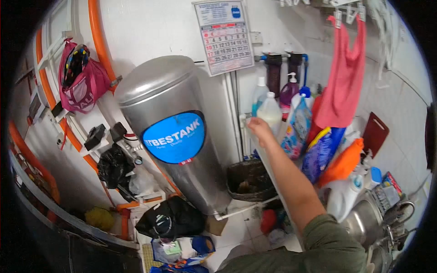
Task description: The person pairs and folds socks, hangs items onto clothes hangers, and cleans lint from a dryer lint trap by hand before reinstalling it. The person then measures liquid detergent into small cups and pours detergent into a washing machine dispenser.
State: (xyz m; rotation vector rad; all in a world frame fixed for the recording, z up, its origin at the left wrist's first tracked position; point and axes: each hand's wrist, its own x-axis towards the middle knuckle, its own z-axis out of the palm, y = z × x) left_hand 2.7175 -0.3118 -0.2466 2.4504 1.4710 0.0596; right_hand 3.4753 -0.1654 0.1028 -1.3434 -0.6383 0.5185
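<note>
Bottles on sink counter

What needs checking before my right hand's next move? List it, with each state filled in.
1. Right hand has a grip: cannot tell; it overlaps the white jug in view, contact unclear.
2. Left hand free: cannot tell; it is out of view.
3. White jug standing upright: ok.
4. Clear space around the jug: not ok; the purple pump bottle and other containers crowd it.
5. Drop zone covered: not ok; the dark bin, lower in view, is open-topped and might catch anything dropped.
</note>
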